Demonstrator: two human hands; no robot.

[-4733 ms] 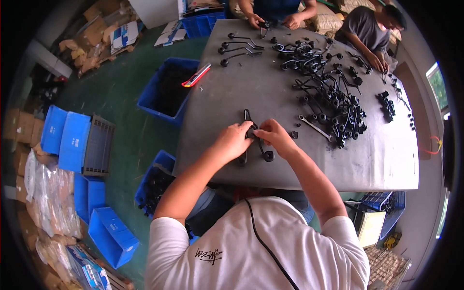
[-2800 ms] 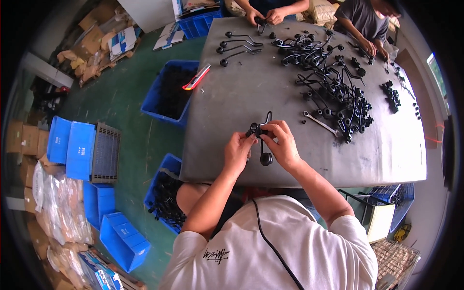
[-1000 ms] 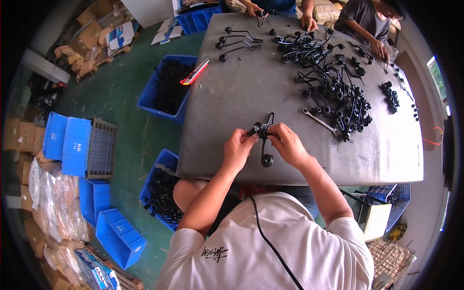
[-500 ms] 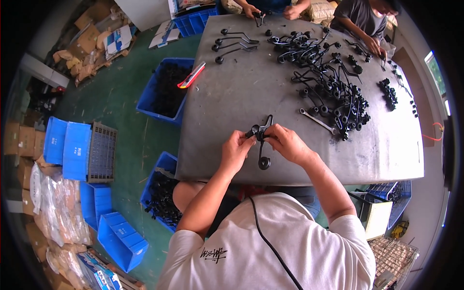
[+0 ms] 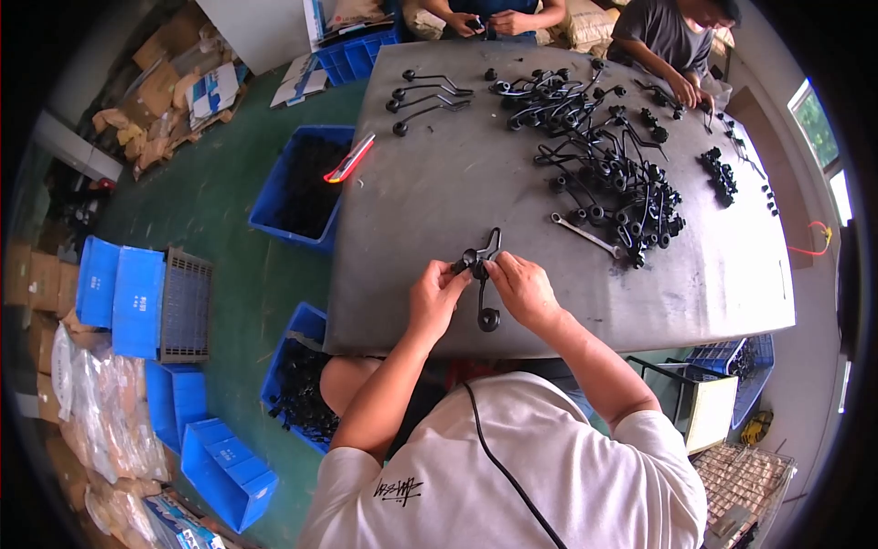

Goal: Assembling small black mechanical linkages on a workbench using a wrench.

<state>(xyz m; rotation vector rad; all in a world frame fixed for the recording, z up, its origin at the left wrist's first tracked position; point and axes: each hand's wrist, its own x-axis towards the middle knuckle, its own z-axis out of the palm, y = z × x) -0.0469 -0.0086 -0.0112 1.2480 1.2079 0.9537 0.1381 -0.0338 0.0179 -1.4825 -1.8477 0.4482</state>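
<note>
Head view shows your left hand (image 5: 433, 299) and right hand (image 5: 524, 287) pinching a black bent rod (image 5: 482, 292) at the centre of the frame, their hold scarcely changed from a moment ago, so work on its middle fitting (image 5: 479, 270) seems ongoing.

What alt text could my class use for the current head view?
A person's left hand and right hand hold a black rod-like part over a grey table. A wrench and a heap of similar black parts lie to the right, with a red-and-white cutter at the left edge and two co-workers at the far side.
</note>
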